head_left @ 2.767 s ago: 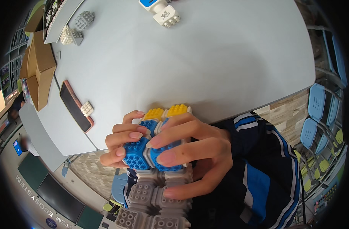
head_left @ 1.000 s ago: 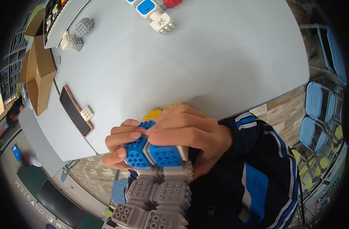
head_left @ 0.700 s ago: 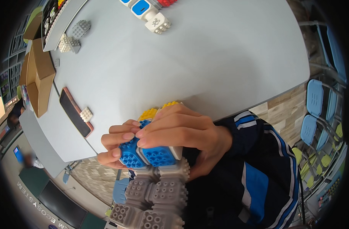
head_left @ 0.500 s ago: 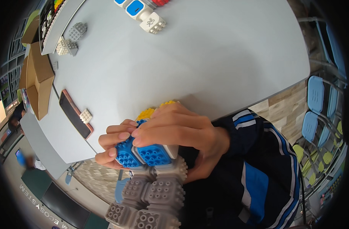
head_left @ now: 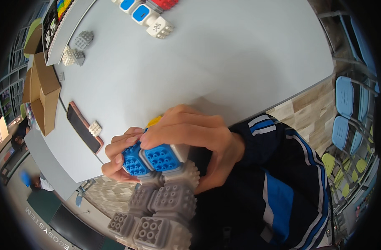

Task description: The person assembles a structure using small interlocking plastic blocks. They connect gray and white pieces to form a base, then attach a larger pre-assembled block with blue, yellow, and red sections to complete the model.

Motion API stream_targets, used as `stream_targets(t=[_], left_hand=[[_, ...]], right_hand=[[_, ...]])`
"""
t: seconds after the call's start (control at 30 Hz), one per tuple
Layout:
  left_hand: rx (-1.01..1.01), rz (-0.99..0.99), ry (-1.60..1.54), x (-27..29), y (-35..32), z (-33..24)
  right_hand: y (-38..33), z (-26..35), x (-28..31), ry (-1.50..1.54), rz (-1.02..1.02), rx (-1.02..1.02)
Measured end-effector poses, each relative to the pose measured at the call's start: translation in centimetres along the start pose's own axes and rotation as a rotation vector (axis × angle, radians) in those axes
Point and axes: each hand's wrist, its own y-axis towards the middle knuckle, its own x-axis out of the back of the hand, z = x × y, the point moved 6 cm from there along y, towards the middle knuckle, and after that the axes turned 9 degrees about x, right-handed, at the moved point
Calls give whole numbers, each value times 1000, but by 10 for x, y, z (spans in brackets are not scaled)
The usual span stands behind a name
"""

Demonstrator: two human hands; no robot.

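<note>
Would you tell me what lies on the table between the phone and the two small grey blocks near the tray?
In the head view, only bare table surface lies between the phone and the two small grey blocks; the cardboard box sits off to the side.

Most of the yellow block [head_left: 154, 121] is being covered by the right hand [head_left: 194, 137], so only a small corner is being seen. The left hand [head_left: 119, 156] is being hidden in large part behind the blue blocks [head_left: 151, 158], and its palm is not being shown. The grey block column [head_left: 157, 208] is being cut off by the lower rim. The row of white blocks [head_left: 144, 14] is being cut at the top edge. A far person [head_left: 32, 183] at the left rim is being blurred, perhaps seated.
</note>
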Motion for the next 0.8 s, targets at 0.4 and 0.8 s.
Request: stream_targets(t=[0.4,0.8], left_hand=[[307,-76,186,-22,-10,-20],[285,-40,159,-30,6,-29]], right_hand=[[11,22,-11,-359,343,-102],[25,28,-8,-311,553,-202]])
